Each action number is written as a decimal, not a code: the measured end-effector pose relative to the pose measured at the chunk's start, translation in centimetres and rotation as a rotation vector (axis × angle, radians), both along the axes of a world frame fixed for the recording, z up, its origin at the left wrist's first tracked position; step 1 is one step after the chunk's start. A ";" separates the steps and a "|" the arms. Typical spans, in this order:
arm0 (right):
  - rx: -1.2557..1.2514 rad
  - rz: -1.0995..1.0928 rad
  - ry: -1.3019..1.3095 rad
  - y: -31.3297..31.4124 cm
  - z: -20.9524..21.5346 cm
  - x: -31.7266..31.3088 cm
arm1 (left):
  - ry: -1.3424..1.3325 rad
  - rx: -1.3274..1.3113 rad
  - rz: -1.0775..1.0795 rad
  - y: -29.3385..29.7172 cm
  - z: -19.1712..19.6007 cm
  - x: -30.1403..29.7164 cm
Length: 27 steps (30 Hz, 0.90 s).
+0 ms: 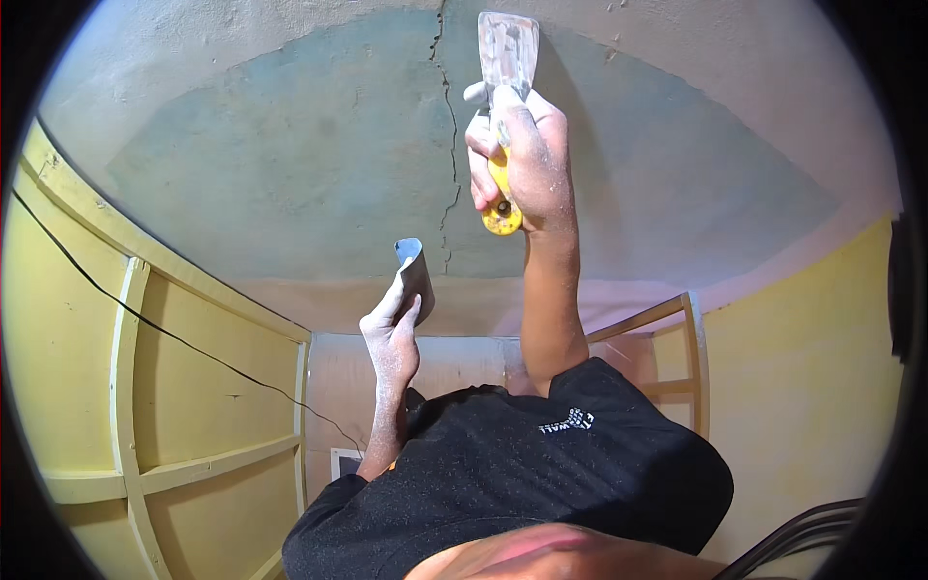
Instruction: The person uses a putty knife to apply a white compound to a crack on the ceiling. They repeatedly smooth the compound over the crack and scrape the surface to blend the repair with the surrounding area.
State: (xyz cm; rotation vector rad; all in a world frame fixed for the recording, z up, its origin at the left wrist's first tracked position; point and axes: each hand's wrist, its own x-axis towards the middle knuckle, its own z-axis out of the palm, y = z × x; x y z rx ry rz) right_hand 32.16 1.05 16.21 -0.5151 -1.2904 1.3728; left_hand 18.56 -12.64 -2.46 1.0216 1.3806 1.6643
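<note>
My right hand [527,159] is raised in front of a plastered surface [319,145]. Its fingers wrap around the yellow handle of a putty knife [509,46], whose flat blade is smeared with white and points up. I cannot tell whether the blade touches the plaster. A jagged dark crack [452,126] runs down just left of the knife. Lower and to the left, my left hand [394,338] pinches a thin curved grey sheet with a bluish end [418,275]; its exact kind is unclear. White dust coats both hands.
Yellow panels with wooden battens [213,464] stand on the left, where a thin black cable [184,343] hangs across. A wooden frame [691,358] and a yellow wall [812,358] are at the right. Dark cables [812,527] curve at the lower right.
</note>
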 end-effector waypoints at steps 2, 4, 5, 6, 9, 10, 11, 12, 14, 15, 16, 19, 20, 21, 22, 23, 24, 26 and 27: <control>-0.014 0.015 0.000 -0.4 -0.2 0.7 | 0.003 0.026 0.022 -0.6 0.3 0.0; -0.001 0.016 -0.022 -0.4 0.3 1.3 | -0.016 0.036 0.032 -0.8 0.4 0.1; -0.017 0.013 0.011 -0.1 0.8 1.1 | -0.044 0.003 0.024 -0.8 0.8 0.2; -0.009 0.008 0.016 0.0 0.7 0.9 | -0.037 0.010 0.028 -0.9 0.8 0.2; -0.006 -0.003 -0.007 0.2 -0.6 1.1 | 0.011 -0.003 0.046 -1.4 1.1 0.1; -0.018 0.007 0.000 0.0 -0.6 1.4 | -0.002 0.033 0.048 -1.3 1.0 0.2; -0.025 0.025 0.009 0.0 -0.4 1.5 | 0.019 0.028 0.060 -1.3 1.0 0.2; -0.021 0.026 0.021 0.0 0.1 1.3 | 0.012 0.026 0.054 -1.3 0.8 0.2; -0.021 -0.025 0.004 -0.3 1.0 0.2 | -0.039 -0.023 0.030 -1.3 1.0 0.1; -0.024 -0.022 -0.005 -0.3 0.8 0.2 | -0.038 -0.012 0.020 -1.4 1.0 0.0; -0.026 -0.020 -0.015 -0.1 0.3 0.3 | -0.038 -0.002 0.010 -1.5 1.0 -0.1; -0.011 0.014 -0.023 -0.2 0.2 0.8 | -0.008 0.034 0.034 -1.6 0.8 0.1; -0.008 0.012 -0.013 -0.3 0.8 0.5 | -0.032 0.029 0.025 -1.4 0.8 -0.1; -0.019 0.007 0.000 -0.3 1.1 0.3 | -0.053 0.010 0.014 -1.4 0.7 -0.3; -0.005 0.002 -0.004 -0.1 0.8 0.3 | -0.034 0.015 0.012 -1.5 0.5 -0.4; -0.019 0.004 -0.009 0.0 0.3 0.5 | -0.029 0.021 0.015 -1.7 0.7 -0.4; -0.019 0.006 -0.019 0.0 -0.1 0.8 | -0.031 0.040 0.018 -1.6 0.9 -0.2; -0.031 0.012 -0.033 -0.1 0.3 0.9 | -0.049 0.054 0.006 -1.5 0.9 -0.1; -0.029 0.008 -0.023 -0.3 0.6 0.6 | -0.051 0.045 -0.001 -1.5 0.9 -0.2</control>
